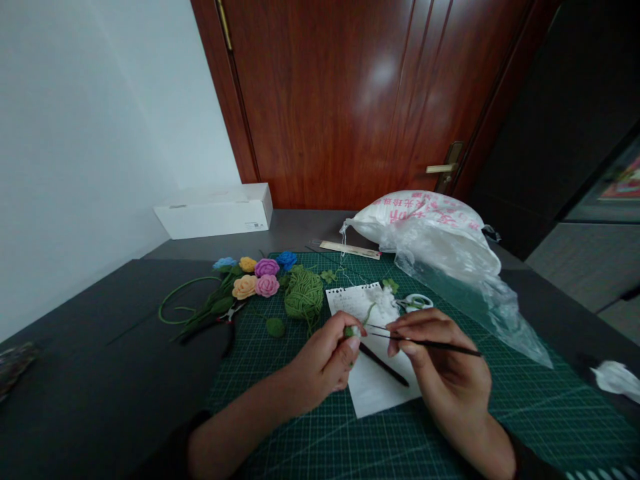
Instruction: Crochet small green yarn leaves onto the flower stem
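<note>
My left hand pinches a small green and white crocheted piece between thumb and fingertips. From its top a short strand of green yarn sticks up. My right hand is closed around dark tweezers, whose two thin tips point left, just short of the piece. Under the hands lies a sheet of notepaper with handwriting, and a black pen rests on it. White fluffy stuffing sits at the paper's upper right, beside white-handled scissors.
A green cutting mat covers the middle of the dark table. Left are a green yarn ball, several crocheted flowers, a loose leaf and pliers. Behind stand a white box and a plastic bag of white filling.
</note>
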The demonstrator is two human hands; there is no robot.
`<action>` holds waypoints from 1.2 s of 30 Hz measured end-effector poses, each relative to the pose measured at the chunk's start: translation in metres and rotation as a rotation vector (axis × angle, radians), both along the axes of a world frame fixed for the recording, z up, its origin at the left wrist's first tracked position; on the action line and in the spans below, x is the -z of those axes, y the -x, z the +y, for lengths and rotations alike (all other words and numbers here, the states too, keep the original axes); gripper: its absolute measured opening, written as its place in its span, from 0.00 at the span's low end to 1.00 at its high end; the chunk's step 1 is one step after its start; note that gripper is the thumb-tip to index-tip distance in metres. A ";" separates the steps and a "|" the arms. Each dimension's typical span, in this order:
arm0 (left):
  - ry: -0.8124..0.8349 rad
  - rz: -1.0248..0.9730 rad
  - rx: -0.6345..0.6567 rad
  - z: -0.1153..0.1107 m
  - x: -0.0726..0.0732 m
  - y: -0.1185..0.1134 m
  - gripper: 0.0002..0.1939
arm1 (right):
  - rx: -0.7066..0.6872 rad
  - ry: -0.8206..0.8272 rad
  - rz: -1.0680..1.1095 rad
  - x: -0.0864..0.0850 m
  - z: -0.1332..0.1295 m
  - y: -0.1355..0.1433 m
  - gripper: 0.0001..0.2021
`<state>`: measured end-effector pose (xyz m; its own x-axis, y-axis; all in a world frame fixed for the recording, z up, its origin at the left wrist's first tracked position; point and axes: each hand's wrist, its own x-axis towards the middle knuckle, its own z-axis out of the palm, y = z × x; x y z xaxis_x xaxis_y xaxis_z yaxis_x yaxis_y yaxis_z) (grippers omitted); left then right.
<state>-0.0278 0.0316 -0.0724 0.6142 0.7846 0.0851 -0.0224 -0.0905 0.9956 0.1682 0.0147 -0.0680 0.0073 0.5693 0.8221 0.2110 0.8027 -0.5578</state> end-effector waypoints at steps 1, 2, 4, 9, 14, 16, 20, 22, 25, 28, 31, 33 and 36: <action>-0.006 0.001 -0.005 0.000 0.000 0.000 0.18 | 0.002 0.010 0.031 0.000 0.000 0.000 0.09; -0.012 0.001 -0.008 0.000 0.000 0.000 0.18 | -0.005 0.019 0.053 -0.001 0.000 0.000 0.09; -0.025 0.005 -0.010 0.000 0.000 0.000 0.18 | -0.031 0.022 0.078 -0.001 0.000 0.003 0.09; -0.063 0.024 0.008 -0.001 0.002 0.001 0.16 | -0.077 0.046 0.109 -0.001 0.002 0.010 0.09; -0.110 0.045 -0.001 -0.001 0.002 0.002 0.14 | -0.071 0.090 0.146 -0.001 0.002 0.011 0.09; -0.134 0.064 -0.009 -0.002 0.001 0.002 0.13 | -0.064 0.094 0.156 -0.002 0.002 0.011 0.08; -0.162 0.112 -0.026 -0.003 0.001 0.002 0.12 | -0.080 0.097 0.154 -0.002 0.002 0.011 0.07; -0.159 0.114 -0.028 -0.002 0.001 0.002 0.12 | -0.086 0.106 0.157 -0.001 0.002 0.012 0.07; -0.159 0.104 -0.008 0.000 0.002 0.003 0.13 | -0.074 0.103 0.156 -0.002 0.001 0.011 0.07; -0.156 0.107 -0.001 0.000 0.003 0.003 0.12 | -0.060 0.089 0.142 -0.002 0.000 0.011 0.07; -0.161 0.137 -0.035 -0.002 0.002 0.003 0.11 | -0.055 0.081 0.117 -0.001 0.001 0.011 0.06; -0.197 0.173 -0.067 -0.004 0.001 0.003 0.09 | -0.065 0.071 0.099 0.001 0.002 0.012 0.05; -0.263 0.212 -0.098 -0.006 -0.001 0.001 0.07 | -0.099 0.066 0.070 0.003 0.003 0.013 0.04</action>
